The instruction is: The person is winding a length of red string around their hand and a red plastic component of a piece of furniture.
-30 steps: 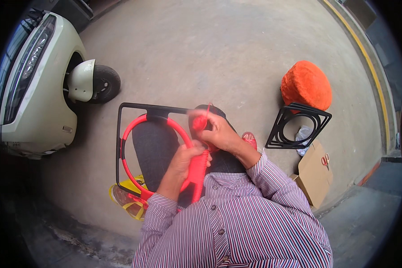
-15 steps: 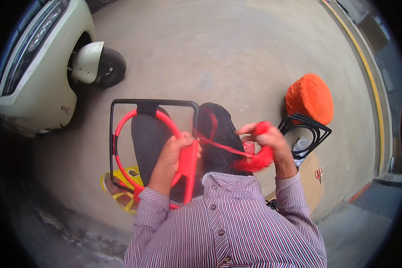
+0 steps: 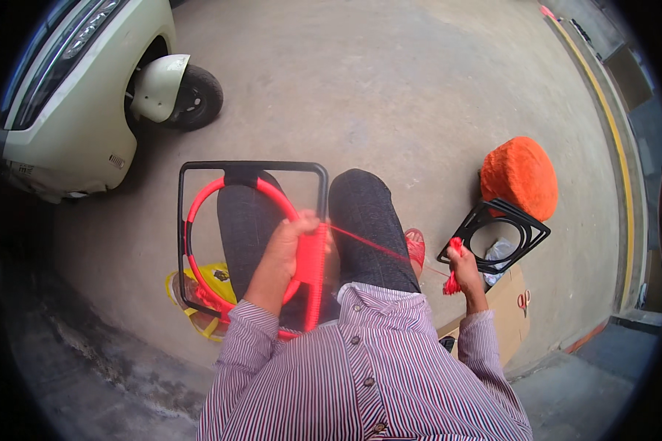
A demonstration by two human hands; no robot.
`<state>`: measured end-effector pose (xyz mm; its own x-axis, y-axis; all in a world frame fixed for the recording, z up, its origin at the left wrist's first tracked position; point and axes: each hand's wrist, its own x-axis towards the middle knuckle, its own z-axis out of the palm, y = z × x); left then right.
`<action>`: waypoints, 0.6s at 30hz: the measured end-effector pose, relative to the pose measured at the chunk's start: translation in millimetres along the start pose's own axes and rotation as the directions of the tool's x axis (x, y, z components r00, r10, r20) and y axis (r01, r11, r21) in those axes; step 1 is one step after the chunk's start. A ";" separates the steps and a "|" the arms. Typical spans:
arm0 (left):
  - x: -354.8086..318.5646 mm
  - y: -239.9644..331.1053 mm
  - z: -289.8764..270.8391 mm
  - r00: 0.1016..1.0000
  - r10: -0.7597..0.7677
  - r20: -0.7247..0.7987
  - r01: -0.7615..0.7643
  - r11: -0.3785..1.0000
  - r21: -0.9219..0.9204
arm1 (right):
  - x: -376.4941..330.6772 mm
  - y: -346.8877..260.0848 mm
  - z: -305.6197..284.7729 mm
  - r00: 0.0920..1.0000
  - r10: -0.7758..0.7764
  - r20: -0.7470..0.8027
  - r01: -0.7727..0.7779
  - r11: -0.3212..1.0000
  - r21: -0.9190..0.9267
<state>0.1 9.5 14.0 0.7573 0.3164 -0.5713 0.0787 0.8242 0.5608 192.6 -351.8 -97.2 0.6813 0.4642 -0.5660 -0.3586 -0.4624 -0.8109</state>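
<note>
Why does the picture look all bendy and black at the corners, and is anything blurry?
Head view: it's a fisheye picture, so the corners go black and the yellow line curves; head view: the left hand and red cord look smeared, probably from moving; head view: the floor is softly lit, with dark shade beneath the vehicle.

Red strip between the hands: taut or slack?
Taut: the red strip runs nearly straight from the red-wrapped frame side to the right hand.
</note>
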 end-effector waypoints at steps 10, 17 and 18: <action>6.3 -20.9 7.8 0.971 0.232 0.052 -0.231 0.973 -0.020 | -1.0 -195.1 106.9 0.845 -0.477 0.244 0.506 0.859 -0.074; 4.2 -28.9 22.3 0.891 0.443 0.103 -0.452 0.887 0.091 | 24.5 -227.2 179.3 0.504 -0.526 0.685 0.810 0.013 -0.586; 4.1 -28.0 23.1 0.914 0.374 0.159 -0.384 0.922 0.041 | 27.4 -223.7 179.4 0.504 -0.524 0.687 0.810 0.010 -0.586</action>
<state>16.0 -23.1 9.8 0.8243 0.5228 -0.2172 -0.1920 0.6192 0.7614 177.0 -100.1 42.1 0.0929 0.9950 0.0377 0.9225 -0.0718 -0.3793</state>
